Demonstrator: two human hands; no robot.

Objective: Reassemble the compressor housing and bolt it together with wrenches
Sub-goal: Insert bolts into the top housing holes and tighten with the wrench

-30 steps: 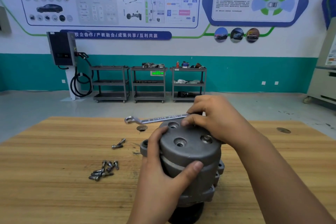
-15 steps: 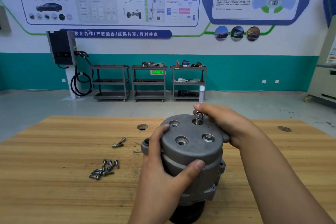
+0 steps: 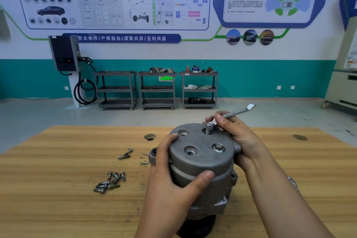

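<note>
Two grips | left hand (image 3: 173, 185) clasps housing (image 3: 201, 152) | right hand (image 3: 237, 135) pinches wrench (image 3: 237, 111) on bolt (image 3: 209, 126)

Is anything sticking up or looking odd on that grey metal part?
Only the far bolt: it stands proud of the housing with threads showing, wrench on it, while the near-right bolt sits flush.

Automotive training workshop, probably: car-systems wall posters (image 3: 117, 2), EV charger (image 3: 64, 53), parts carts (image 3: 157, 90), wooden workbench (image 3: 58, 160).
</note>
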